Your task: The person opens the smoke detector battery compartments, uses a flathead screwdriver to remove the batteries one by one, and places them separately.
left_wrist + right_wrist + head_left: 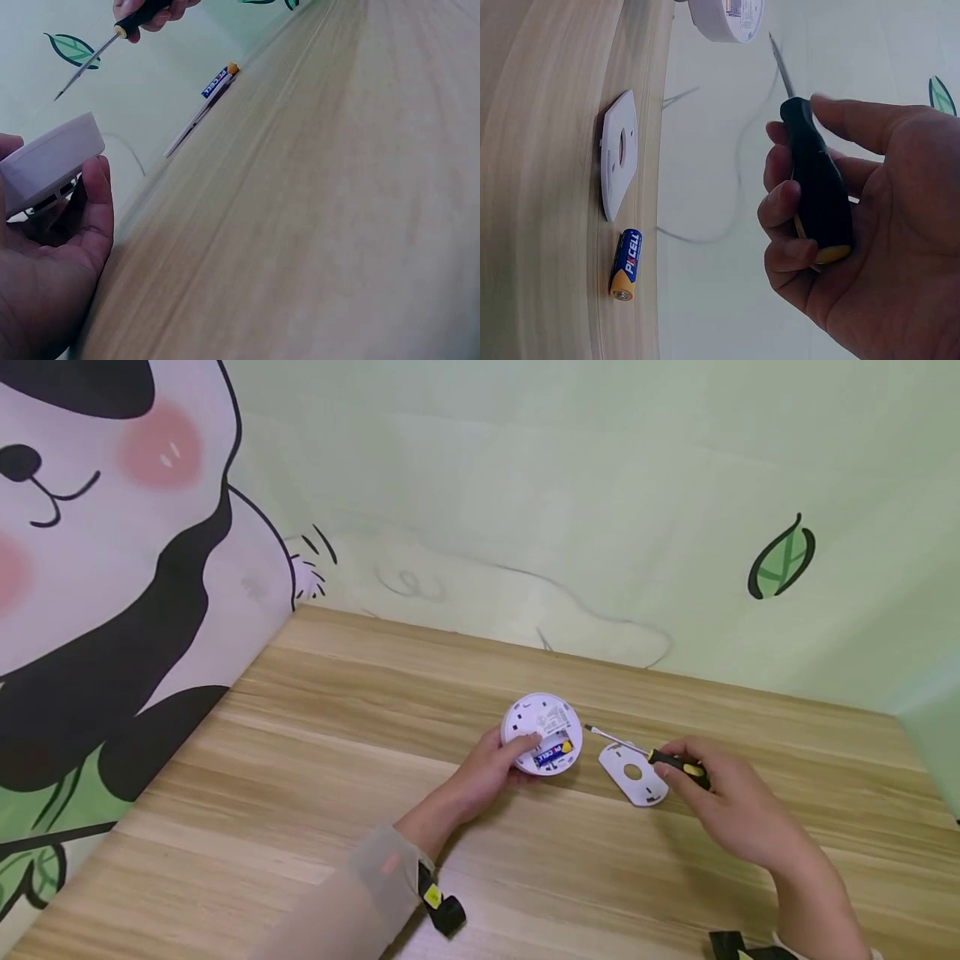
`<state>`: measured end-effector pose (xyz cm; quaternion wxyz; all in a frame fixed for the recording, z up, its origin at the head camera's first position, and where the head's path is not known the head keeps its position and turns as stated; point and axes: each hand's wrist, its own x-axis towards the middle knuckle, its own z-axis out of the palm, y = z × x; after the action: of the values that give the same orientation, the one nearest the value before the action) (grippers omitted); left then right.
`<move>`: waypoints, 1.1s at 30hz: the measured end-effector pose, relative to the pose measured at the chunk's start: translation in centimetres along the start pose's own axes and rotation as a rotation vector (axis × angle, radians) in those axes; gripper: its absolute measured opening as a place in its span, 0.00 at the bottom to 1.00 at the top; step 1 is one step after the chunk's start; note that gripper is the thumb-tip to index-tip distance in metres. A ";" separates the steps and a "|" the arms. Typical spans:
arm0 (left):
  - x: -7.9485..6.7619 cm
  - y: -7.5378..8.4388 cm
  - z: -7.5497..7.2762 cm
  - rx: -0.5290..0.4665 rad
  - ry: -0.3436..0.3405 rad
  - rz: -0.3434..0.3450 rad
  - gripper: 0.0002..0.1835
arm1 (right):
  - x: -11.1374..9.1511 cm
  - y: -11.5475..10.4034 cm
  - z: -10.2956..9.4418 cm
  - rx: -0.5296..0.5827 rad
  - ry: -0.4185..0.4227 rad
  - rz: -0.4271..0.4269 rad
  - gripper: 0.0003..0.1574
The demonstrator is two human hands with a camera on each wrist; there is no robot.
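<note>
My left hand (480,777) grips a round white smoke detector (528,712) above the table, thumb across its face. The detector's back faces up, showing printed text, slots and a blue battery (551,754) in an uncovered compartment. With curled fingers, my right hand (738,810) holds a screwdriver (817,187) by its black-and-yellow handle. Its metal tip points left, just off the detector's edge. Beneath the screwdriver lies a white mounting plate (637,787) with a round central hole. Next to that plate is a loose blue-and-orange PKCELL battery (626,266), hidden in the head view.
The wood-grain table (300,760) ends at a pale green wall (525,510) at the back. A panda picture (255,552) covers the left wall. Black straps with a small camera (442,906) sit at the wrists.
</note>
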<state>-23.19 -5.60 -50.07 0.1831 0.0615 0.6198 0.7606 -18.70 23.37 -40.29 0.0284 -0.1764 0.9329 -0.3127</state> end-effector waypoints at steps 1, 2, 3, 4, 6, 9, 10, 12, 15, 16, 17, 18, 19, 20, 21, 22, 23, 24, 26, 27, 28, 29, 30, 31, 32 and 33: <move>0.0 -0.1 0.0 -0.001 0.004 -0.002 0.26 | 0.0 0.1 0.1 -0.003 0.006 -0.002 0.14; 0.0 -0.2 0.0 -0.001 0.011 -0.004 0.27 | -0.1 0.1 0.2 -0.005 0.010 -0.003 0.13; 0.0 -0.3 0.0 0.000 0.015 -0.004 0.27 | -0.1 0.1 0.3 -0.006 0.014 -0.005 0.13; 0.0 -0.4 0.0 -0.003 0.021 -0.006 0.27 | -0.1 0.0 0.3 -0.014 0.020 -0.006 0.12; 0.0 -0.4 0.0 -0.001 0.024 -0.009 0.28 | 0.0 0.0 0.4 -0.025 0.027 -0.006 0.12; 0.0 -0.4 0.0 0.002 0.023 -0.016 0.28 | 0.0 0.0 0.5 -0.039 0.033 -0.004 0.12; 0.0 -0.4 0.0 0.003 0.024 -0.020 0.28 | 0.0 0.0 0.5 -0.047 0.038 -0.006 0.11; 0.0 -0.3 0.1 0.011 0.025 -0.019 0.27 | 0.0 0.0 0.6 -0.063 0.052 -0.020 0.09; 0.1 -0.2 0.2 0.014 0.030 -0.024 0.26 | 0.1 0.0 0.6 -0.081 0.066 -0.029 0.08; 0.1 -0.2 0.2 0.015 0.029 -0.025 0.26 | 0.1 0.0 0.6 -0.085 0.067 -0.029 0.08; 0.1 -0.2 0.2 0.017 0.029 -0.026 0.26 | 0.1 -0.1 0.6 -0.087 0.067 -0.028 0.08; 0.1 -0.1 0.2 0.019 0.026 -0.028 0.26 | 0.1 -0.1 0.6 -0.092 0.068 -0.025 0.08; 0.0 -0.1 0.2 0.023 0.022 -0.030 0.26 | 0.1 -0.1 0.6 -0.097 0.069 -0.022 0.08; -0.1 -0.1 0.2 0.026 0.017 -0.031 0.26 | 0.1 -0.2 0.6 -0.101 0.071 -0.021 0.08; -0.1 -0.1 0.2 0.030 0.012 -0.032 0.27 | 0.1 -0.2 0.6 -0.110 0.077 -0.023 0.08; -0.2 -0.1 0.2 0.035 0.007 -0.032 0.27 | 0.1 -0.2 0.6 -0.120 0.081 -0.024 0.07; -0.3 0.0 0.2 0.039 0.001 -0.033 0.27 | 0.1 -0.2 0.6 -0.129 0.084 -0.025 0.08; -0.3 0.0 0.1 0.042 -0.007 -0.031 0.28 | 0.2 -0.2 0.7 -0.139 0.088 -0.024 0.08; -0.3 0.0 0.2 0.047 -0.016 -0.029 0.28 | 0.2 -0.3 0.6 -0.158 0.095 -0.021 0.08; -0.3 0.0 0.2 0.051 -0.019 -0.027 0.28 | 0.2 -0.4 0.6 -0.165 0.098 -0.019 0.09; -0.3 -0.1 0.2 0.056 -0.022 -0.026 0.27 | 0.1 -0.5 0.6 -0.171 0.102 -0.017 0.09; -0.3 -0.1 0.2 0.059 -0.024 -0.024 0.27 | 0.1 -0.6 0.6 -0.177 0.107 -0.019 0.09; -0.3 -0.1 0.2 0.070 -0.025 -0.020 0.27 | 0.1 -0.7 0.6 -0.183 0.112 -0.019 0.09; -0.3 -0.1 0.2 0.078 -0.023 -0.018 0.26 | 0.1 -0.8 0.6 -0.188 0.118 -0.022 0.09; -0.3 -0.2 0.2 0.087 -0.026 -0.014 0.26 | 0.0 -1.0 0.6 -0.192 0.124 -0.025 0.09; -0.3 -0.2 0.2 0.095 -0.029 -0.010 0.26 | 0.0 -1.0 0.6 -0.196 0.130 -0.028 0.08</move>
<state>-22.84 -5.45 -50.20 0.1925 0.0780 0.6528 0.7285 -18.28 22.25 -40.16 -0.0539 -0.1708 0.9562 -0.2314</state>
